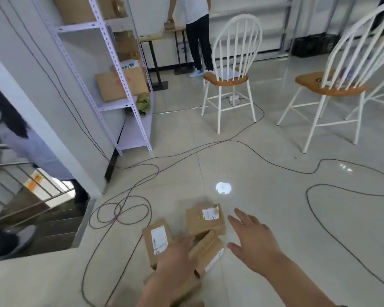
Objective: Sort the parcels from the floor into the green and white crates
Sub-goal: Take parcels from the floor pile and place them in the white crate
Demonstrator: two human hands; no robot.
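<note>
**Small cardboard parcels: probably light and stiff, best taken by opposite edges**

A cluster of brown cardboard parcels (210, 243) is seen on the pale tiled floor (264, 173), close in front of the person, with thin cables (129, 207) looped just beside it. The far parcel (203, 222) lies flat with a white label on top. The left parcel (156, 242) is also flat, under a long white label. The middle parcel (205, 254) is tilted and propped on its neighbours, its label low on one side.

From their crisp corners they are judged light and rigid (contents unknown, so fragility cannot be ruled out), and taped card may be slightly slick. A hold across two opposite long edges is advised.

The left hand (175, 264) is stretched over the middle and left parcels, fingers extended, nothing clasped; contact cannot be confirmed. The right hand (253, 238) is spread wide and empty, just right of the cluster. Neither the green nor the white crate is in view
</note>
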